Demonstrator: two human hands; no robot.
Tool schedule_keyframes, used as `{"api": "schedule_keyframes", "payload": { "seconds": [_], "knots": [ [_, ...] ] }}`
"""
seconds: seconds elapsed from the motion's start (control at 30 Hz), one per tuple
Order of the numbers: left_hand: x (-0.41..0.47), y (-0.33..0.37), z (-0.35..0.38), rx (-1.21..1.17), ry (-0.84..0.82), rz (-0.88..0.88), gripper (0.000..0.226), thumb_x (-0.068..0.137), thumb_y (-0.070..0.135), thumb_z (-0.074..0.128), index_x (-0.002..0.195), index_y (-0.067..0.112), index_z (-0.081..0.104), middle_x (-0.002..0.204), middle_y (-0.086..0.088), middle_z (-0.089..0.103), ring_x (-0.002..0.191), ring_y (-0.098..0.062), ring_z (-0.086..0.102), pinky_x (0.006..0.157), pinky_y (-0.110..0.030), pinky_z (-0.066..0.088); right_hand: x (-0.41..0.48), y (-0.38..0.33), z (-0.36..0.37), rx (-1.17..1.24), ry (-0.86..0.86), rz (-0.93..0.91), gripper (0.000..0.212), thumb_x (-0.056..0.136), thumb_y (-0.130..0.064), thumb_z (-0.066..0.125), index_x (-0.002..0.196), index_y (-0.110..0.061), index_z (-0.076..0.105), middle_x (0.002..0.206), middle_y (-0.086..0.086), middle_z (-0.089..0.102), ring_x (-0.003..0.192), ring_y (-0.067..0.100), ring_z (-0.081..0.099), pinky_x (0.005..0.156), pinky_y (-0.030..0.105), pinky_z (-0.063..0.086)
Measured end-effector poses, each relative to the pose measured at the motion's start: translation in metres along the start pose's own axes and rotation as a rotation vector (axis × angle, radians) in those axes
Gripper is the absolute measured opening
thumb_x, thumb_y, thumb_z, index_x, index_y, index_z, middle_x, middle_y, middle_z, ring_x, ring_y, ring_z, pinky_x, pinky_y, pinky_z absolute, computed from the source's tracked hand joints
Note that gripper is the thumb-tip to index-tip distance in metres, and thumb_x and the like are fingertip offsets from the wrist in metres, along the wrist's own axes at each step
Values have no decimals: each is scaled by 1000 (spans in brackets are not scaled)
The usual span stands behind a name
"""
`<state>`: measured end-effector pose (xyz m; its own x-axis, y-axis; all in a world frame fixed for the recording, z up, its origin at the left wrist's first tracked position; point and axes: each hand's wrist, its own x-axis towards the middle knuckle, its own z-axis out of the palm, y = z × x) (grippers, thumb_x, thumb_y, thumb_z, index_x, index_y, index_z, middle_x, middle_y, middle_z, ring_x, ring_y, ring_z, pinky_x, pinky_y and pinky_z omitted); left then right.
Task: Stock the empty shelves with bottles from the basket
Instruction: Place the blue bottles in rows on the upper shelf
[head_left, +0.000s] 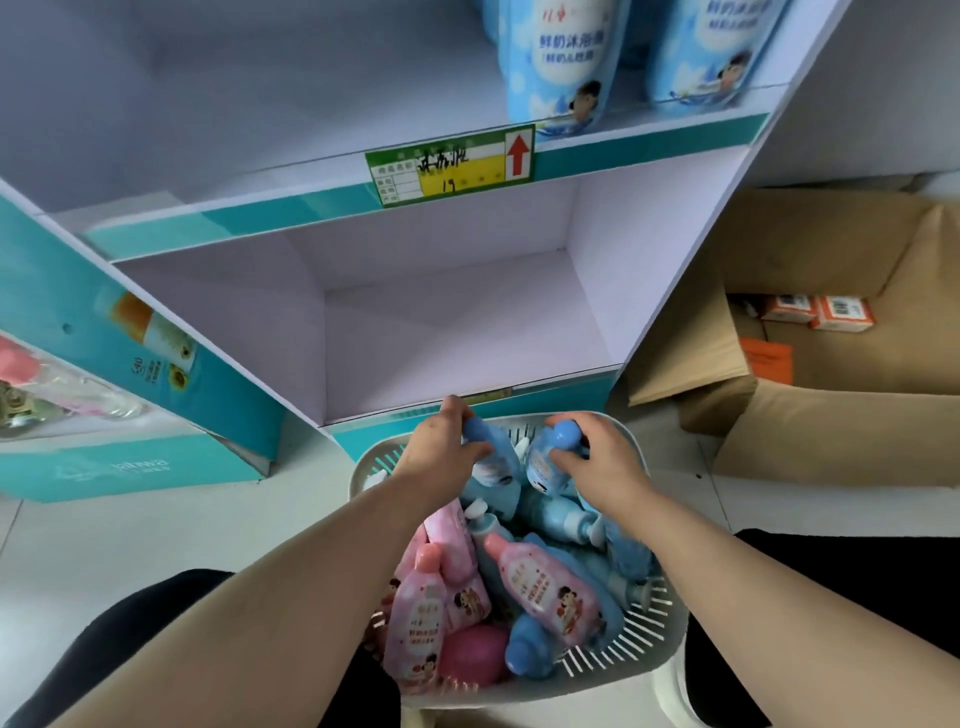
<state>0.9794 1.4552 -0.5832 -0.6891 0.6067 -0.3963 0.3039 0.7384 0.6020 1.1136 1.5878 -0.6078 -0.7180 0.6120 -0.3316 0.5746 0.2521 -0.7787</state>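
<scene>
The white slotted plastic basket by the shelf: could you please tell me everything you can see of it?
The white slotted plastic basket has a rounded rim and walls cut with narrow slots. It stands before the empty pale bottom shelf, piled with jumbled pink plastic bottles and blue plastic bottles. At its far end the left hand grips one blue-capped bottle and the right hand another.

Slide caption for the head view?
Left hand and right hand grip blue bottles in the basket before the empty shelf.
</scene>
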Motion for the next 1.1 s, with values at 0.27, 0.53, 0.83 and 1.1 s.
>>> {"api": "schedule_keyframes", "payload": {
  "seconds": [0.27,0.53,0.83,1.1],
  "knots": [
    [-57,39,-38,-229,279,86,19,89,11,58,107,12,52,92,-3,58,84,-23,53,70,-25,37,-41,-46,-35,127,111,-66,33,86,-7,60,108,-30,51,104,-3,59,98,19,56,89,35,45],
    [-127,102,-101,-340,468,282,22,94,18,56,115,14,53,102,-2,58,90,-21,54,76,-25,41,-100,-123,-89,240,216,-276,28,92,-13,55,118,-21,50,112,1,58,103,19,55,90,35,44],
    [-169,170,-181,-269,680,434,24,93,23,55,116,14,54,99,1,58,88,-20,54,76,-27,41,-146,-202,-138,313,276,-553,27,94,-11,52,115,-28,51,115,-4,55,104,15,53,89,32,44],
    [-125,195,-227,-228,786,411,23,94,24,54,116,17,52,102,-1,58,91,-22,56,80,-35,49,-122,-224,-155,278,300,-674,30,91,-6,54,109,-30,52,121,-3,52,112,12,49,93,26,40]
  ]
}}
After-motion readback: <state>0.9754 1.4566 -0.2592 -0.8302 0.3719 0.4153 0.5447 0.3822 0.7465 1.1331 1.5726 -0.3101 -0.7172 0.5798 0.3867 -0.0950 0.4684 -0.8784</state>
